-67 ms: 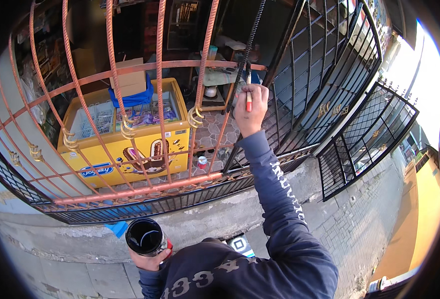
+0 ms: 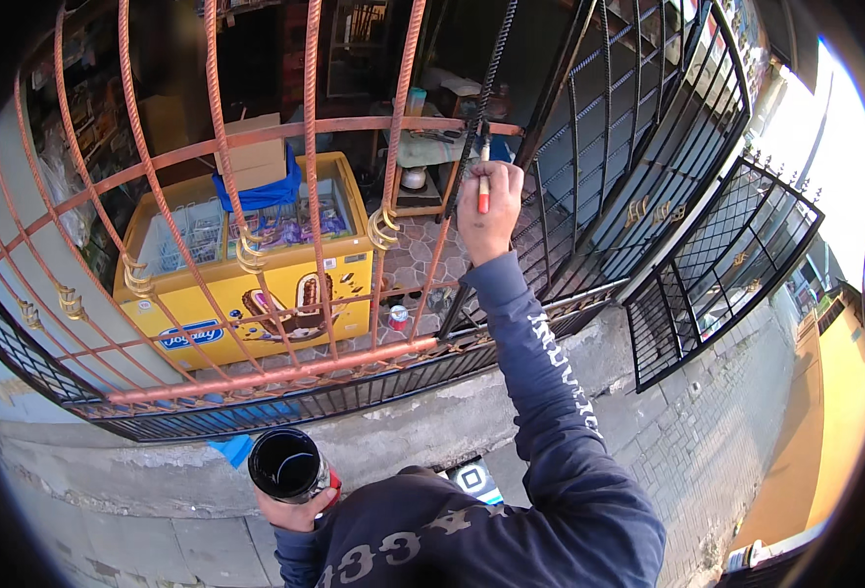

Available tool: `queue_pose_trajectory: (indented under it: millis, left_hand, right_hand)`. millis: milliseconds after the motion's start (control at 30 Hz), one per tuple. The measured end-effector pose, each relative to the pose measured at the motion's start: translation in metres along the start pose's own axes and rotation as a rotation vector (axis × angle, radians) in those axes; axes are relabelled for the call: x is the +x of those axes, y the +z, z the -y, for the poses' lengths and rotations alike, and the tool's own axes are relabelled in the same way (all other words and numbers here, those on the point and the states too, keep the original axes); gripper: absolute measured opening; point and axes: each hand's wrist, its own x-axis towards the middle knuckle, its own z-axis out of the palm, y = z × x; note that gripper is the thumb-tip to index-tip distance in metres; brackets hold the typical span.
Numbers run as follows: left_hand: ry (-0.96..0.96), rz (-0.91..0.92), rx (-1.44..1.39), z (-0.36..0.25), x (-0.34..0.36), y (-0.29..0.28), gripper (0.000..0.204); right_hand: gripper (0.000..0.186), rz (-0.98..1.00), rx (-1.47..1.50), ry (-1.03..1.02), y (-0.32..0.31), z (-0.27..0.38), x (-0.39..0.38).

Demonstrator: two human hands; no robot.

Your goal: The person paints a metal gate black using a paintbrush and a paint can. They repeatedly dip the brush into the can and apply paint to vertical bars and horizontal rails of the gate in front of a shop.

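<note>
At the grille (image 2: 285, 374) | right hand (image 2: 491, 214) nearer the black bar (image 2: 497, 59), which passes just left of its fingers, long axis steep, top leaning right | hand outstretched, fingers closed on brush (image 2: 483, 186), bristles forward; contact unclear from where I stand | left hand (image 2: 293, 513) low, fingers around can (image 2: 317, 472)

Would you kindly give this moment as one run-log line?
left hand: gripping open can; right hand: holding paintbrush at black bar; yellow freezer: behind copper-coloured bars

Two hands (image 2: 489, 220) (image 2: 295, 513), one paintbrush (image 2: 484, 189), one held can (image 2: 321, 478) and one yellow chest freezer (image 2: 215, 296).
</note>
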Motion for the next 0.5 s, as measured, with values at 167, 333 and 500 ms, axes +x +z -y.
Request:
queue_pose_trajectory:
  millis: [167,333,500]
  left_hand:
    - [0.019,0.040,-0.026,0.006,0.009,0.001,0.112]
    - [0.030,0.034,-0.016,0.003,0.012,0.003,0.106]
    - [0.060,-0.008,-0.104,0.001,0.011,0.003,0.106]
  right_hand:
    - [0.020,0.154,0.098,-0.019,0.017,0.003,-0.002]
    - [0.023,0.183,-0.012,-0.004,0.038,0.009,-0.013]
    - [0.028,0.004,0.025,0.061,0.059,0.020,-0.029]
